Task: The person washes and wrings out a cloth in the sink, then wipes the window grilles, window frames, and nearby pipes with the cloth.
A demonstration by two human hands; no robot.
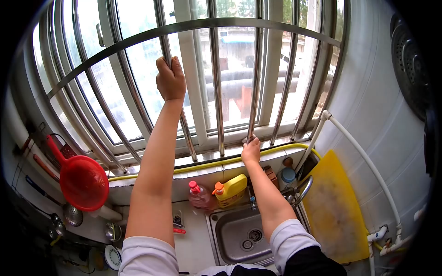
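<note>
My left hand is raised and closed around an upright metal window bar, just under the curved crossbar. Lower and to the right, my right hand is closed at the foot of another metal bar, close to the sill. A small greyish bit shows by its fingers, too small to make out. Beneath that hand a yellow hose runs along the ledge. Behind the bars stands the framed window.
Below are a steel sink, a pink bottle and a yellow bottle. A red strainer hangs at left near ladles. At right are a yellow board and a white pipe.
</note>
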